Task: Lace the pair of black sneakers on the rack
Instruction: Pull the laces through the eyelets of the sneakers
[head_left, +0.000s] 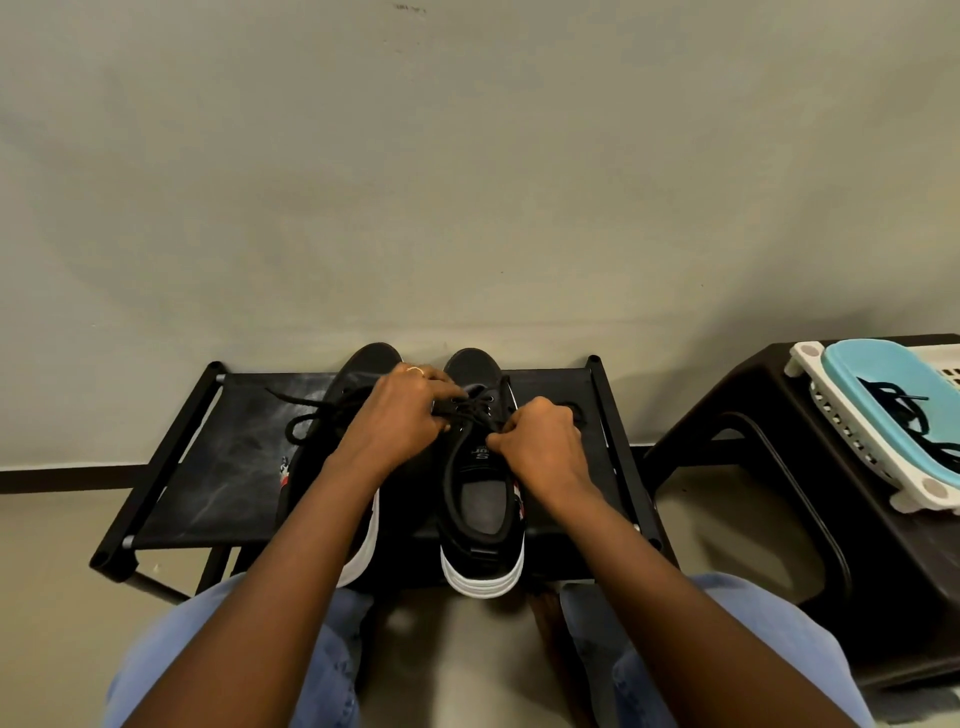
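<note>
Two black sneakers with white soles stand side by side on a black rack, toes toward the wall. The left sneaker carries a tied lace whose loop lies to its left; my forearm hides its heel. On the right sneaker a black lace crosses the eyelets. My left hand pinches this lace at the left eyelets. My right hand pinches it at the right side of the tongue.
A dark plastic stool stands to the right of the rack and bears a white basket with a light blue tray holding black laces. The grey wall is just behind the rack. My knees in blue jeans are at the bottom.
</note>
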